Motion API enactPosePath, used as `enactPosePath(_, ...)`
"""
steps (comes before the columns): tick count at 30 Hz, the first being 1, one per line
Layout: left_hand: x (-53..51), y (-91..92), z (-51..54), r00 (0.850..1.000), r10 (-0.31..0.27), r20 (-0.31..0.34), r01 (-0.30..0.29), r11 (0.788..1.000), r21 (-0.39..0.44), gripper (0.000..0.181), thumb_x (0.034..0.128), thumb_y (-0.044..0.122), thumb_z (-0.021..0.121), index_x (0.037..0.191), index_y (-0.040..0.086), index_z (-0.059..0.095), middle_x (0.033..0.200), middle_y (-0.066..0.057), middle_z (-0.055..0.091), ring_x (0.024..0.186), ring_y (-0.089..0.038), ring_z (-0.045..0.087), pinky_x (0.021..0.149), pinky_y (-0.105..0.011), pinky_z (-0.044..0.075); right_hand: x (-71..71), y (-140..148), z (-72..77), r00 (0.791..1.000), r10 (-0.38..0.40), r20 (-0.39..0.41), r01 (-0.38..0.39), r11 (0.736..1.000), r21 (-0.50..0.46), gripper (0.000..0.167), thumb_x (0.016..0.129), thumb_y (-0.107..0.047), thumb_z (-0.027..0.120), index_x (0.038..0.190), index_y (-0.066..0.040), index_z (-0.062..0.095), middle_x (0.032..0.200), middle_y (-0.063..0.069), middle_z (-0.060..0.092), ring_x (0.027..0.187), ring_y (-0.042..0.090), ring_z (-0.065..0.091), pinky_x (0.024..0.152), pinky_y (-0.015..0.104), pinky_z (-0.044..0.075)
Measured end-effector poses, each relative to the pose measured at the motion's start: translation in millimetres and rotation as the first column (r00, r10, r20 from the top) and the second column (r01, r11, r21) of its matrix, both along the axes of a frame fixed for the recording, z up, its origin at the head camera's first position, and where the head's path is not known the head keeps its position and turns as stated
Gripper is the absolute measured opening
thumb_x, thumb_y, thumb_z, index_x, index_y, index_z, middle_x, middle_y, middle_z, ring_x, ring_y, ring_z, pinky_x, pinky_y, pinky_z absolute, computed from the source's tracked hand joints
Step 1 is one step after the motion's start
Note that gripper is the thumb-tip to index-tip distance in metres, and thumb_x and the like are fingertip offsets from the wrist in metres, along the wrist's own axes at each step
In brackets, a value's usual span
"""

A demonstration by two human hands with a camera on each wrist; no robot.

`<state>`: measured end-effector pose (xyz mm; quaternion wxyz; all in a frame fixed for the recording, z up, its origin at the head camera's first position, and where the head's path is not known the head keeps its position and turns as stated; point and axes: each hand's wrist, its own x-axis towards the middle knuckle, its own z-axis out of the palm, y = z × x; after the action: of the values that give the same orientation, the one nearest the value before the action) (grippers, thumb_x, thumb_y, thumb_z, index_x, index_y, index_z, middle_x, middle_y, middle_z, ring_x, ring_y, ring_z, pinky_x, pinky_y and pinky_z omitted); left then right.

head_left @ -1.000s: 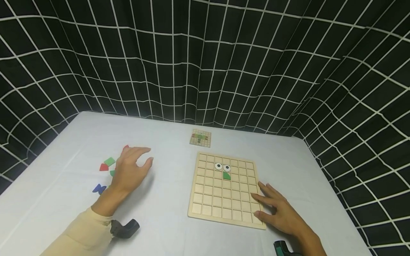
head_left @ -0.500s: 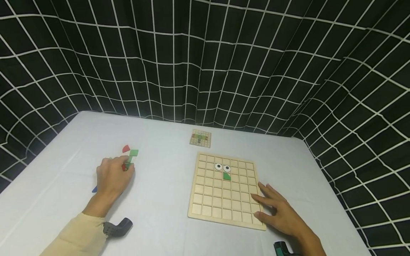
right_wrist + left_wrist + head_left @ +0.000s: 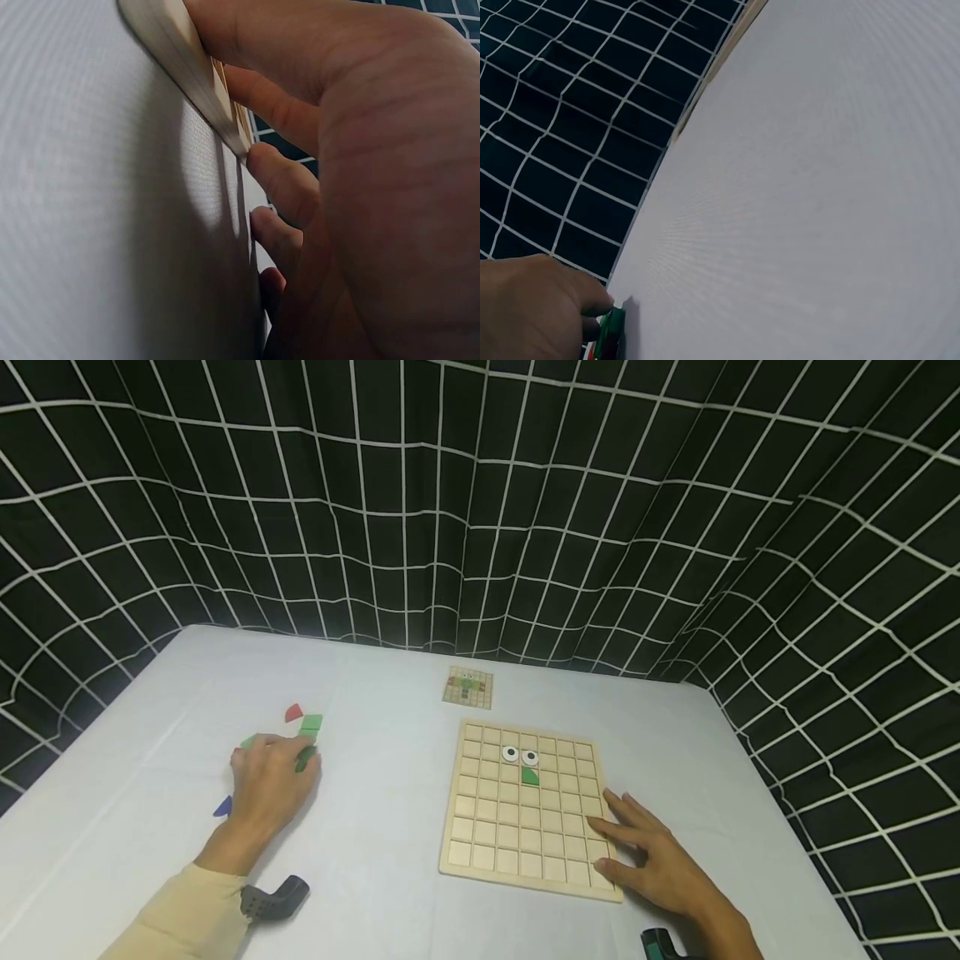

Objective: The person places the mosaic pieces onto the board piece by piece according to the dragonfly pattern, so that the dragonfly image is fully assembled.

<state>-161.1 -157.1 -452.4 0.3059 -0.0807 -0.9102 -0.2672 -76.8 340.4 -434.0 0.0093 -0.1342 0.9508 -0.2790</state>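
Note:
In the head view my left hand point(image 3: 270, 781) is among small flat coloured pieces on the left, its thumb and forefinger pinching a dark green piece point(image 3: 304, 758) whose shape is partly hidden. The left wrist view shows that green piece point(image 3: 612, 330) at the fingertips, with a bit of red beside it. A square wooden grid board point(image 3: 487, 831) lies to the right. Two round eye pieces point(image 3: 511, 753) and a green rounded piece point(image 3: 530, 775) sit in its upper cells. My right hand point(image 3: 654, 852) rests with spread fingers on the board's right edge; thumb and fingers touch the rim point(image 3: 202, 82).
A small picture card point(image 3: 468, 687) with a coloured pattern lies beyond the board. Around my left hand are a red piece point(image 3: 293, 712), a green square point(image 3: 311, 722) and a blue piece point(image 3: 223, 807). A black curtain with white grid lines point(image 3: 420, 527) hangs behind the table.
My left hand has drawn back towards the left and down onto the loose pieces, its fingers closing from a wide gap to a pinch on a green one. The right hand stays on the board.

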Motion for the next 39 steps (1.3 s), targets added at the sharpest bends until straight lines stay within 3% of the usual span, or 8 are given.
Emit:
enactPosePath(6, 0.7, 0.4, -1.4, 0.997, 0.025, -0.073, -0.029, 0.999, -0.045, 0.020, 0.0742, 0.006, 0.077, 0.091, -0.004, 0.073, 0.085, -0.024, 0.070, 0.076, -0.043, 0.056, 0.065, -0.055, 0.033, 1.0, 1.0, -0.8, 1.000, 0.020, -0.023, -0.020, 1.000, 0.004, 0.052, 0.081, -0.039, 0.082, 0.126, -0.017, 0.072, 0.155, 0.013, 0.042, 0.143, 0.049, 0.026, 0.102, 0.075, 0.023)
enactPosePath(18, 1.8, 2.4, 1.2, 0.997, 0.071, -0.033, -0.072, 0.997, -0.015, 0.021, 0.0757, 0.008, 0.075, 0.092, -0.005, 0.072, 0.080, -0.025, 0.067, 0.075, -0.044, 0.054, 0.072, -0.062, 0.030, -0.2, 0.1, -1.9, 0.999, 0.020, -0.037, -0.020, 1.000, 0.002, 0.051, 0.081, -0.039, 0.082, 0.127, -0.018, 0.072, 0.155, 0.013, 0.042, 0.142, 0.049, 0.027, 0.103, 0.075, 0.024)
enactPosePath(22, 0.9, 4.8, 2.4, 0.998, 0.024, 0.052, -0.026, 0.999, 0.040, 0.021, 0.0776, 0.004, 0.072, 0.097, -0.005, 0.073, 0.089, -0.026, 0.069, 0.087, -0.048, 0.057, 0.078, -0.065, 0.027, -0.5, 0.3, -1.2, 0.999, 0.017, -0.043, -0.016, 1.000, 0.014, 0.051, 0.081, -0.038, 0.082, 0.126, -0.018, 0.072, 0.154, 0.012, 0.043, 0.142, 0.048, 0.028, 0.103, 0.075, 0.025)
enactPosePath(27, 1.2, 6.4, 3.4, 0.988, -0.032, 0.149, 0.020, 0.996, 0.082, 0.025, 0.0799, 0.003, 0.070, 0.104, -0.003, 0.073, 0.103, -0.027, 0.070, 0.101, -0.048, 0.055, 0.083, -0.067, 0.024, 0.2, 0.2, 0.2, 0.999, 0.017, -0.043, -0.017, 1.000, 0.010, 0.050, 0.081, -0.037, 0.082, 0.126, -0.018, 0.072, 0.154, 0.013, 0.043, 0.142, 0.049, 0.028, 0.102, 0.075, 0.025)
enactPosePath(33, 2.1, 7.5, 4.9, 0.985, -0.039, 0.167, 0.023, 0.995, 0.094, 0.026, 0.0813, 0.003, 0.074, 0.107, -0.002, 0.073, 0.101, -0.028, 0.070, 0.102, -0.044, 0.054, 0.084, -0.064, 0.025, -0.2, 0.1, 0.3, 0.999, 0.016, -0.027, -0.016, 1.000, 0.010, 0.051, 0.082, -0.039, 0.081, 0.127, -0.018, 0.071, 0.154, 0.013, 0.043, 0.142, 0.048, 0.027, 0.102, 0.076, 0.024)
enactPosePath(39, 0.0, 9.4, 6.3, 0.980, -0.100, 0.173, 0.083, 0.991, 0.105, 0.029, 0.0813, -0.003, 0.074, 0.110, -0.003, 0.071, 0.107, -0.027, 0.070, 0.105, -0.045, 0.055, 0.086, -0.065, 0.024, -0.2, 0.5, -1.5, 1.000, -0.001, -0.016, 0.001, 1.000, 0.016, 0.053, 0.080, -0.038, 0.082, 0.127, -0.017, 0.071, 0.155, 0.012, 0.042, 0.143, 0.047, 0.027, 0.104, 0.075, 0.023)
